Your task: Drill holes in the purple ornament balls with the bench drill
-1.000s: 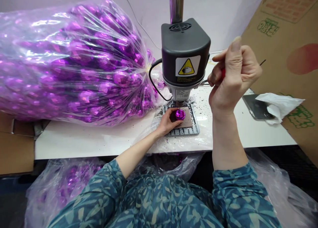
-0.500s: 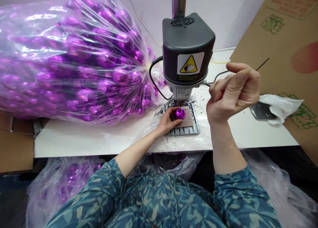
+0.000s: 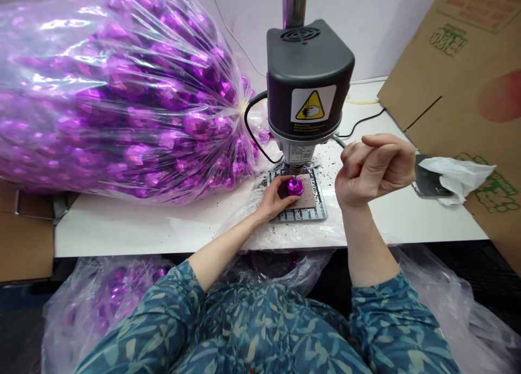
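At centre frame we find the left hand (image 3: 273, 199) pinching 1 purple faceted ball (image 3: 295, 187) against the brown pad (image 3: 307, 198) on the slotted base plate (image 3: 303, 214) of the bench drill (image 3: 308, 83). The ball sits directly under the spindle tip, which appears to touch its top.

At centre right, the right hand (image 3: 372, 170) is curled closed around the drill's feed lever (image 3: 338, 141); only the lever's metal shank shows beyond the fingers.

In our judgement, drilling of this ball is in progress: dark swarf around the plate points to work already done here. The large clear bag (image 3: 118, 92) of purple balls filling the upper left suggests many remain, though we cannot tell which are drilled. A 2nd bag (image 3: 97, 298) lies below the table edge at lower left.

At right, a phone (image 3: 429, 183) under a white tissue (image 3: 458, 174) lies beside a leaning cardboard box (image 3: 468, 75). The bag's neck crowds the drill on its left side; a black cable (image 3: 254, 138) loops there too.
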Demonstrator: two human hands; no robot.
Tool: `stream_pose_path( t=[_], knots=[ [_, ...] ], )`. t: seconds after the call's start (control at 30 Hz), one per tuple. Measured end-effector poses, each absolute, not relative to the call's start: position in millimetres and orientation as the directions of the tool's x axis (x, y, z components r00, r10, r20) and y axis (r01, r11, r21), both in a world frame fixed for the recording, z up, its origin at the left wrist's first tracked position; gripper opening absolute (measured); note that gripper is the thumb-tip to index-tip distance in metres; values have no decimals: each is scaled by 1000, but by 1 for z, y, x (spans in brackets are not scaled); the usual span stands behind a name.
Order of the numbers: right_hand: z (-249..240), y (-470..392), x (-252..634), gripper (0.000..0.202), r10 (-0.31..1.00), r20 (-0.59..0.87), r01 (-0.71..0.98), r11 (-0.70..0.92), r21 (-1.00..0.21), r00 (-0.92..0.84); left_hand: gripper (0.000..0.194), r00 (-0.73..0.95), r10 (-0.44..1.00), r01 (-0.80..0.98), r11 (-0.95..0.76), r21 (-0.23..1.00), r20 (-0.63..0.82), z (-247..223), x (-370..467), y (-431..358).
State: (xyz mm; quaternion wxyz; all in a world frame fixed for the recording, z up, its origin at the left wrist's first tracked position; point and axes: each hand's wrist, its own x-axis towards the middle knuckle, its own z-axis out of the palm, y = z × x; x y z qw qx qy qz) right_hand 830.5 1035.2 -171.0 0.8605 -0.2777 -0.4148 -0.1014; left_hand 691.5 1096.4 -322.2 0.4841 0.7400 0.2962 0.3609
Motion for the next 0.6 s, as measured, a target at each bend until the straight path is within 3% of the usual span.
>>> stream_pose_path(
  t=[0.3,0.4,0.47,0.6],
  knots=[
    [-189,1033,833,25,10,849,440,852,-284,528,59,560,780,84,-390,917,281,-324,692,1097],
    [-166,1033,831,28,78,793,421,813,-401,604,59,555,779,85,-402,912,292,-326,692,1097],
    [-139,1036,832,36,184,725,373,759,-534,663,59,559,773,79,-409,909,300,-327,693,1098],
    [-96,1048,838,55,370,657,270,698,-663,656,56,532,779,73,-434,898,333,-322,691,1092]
  ],
)
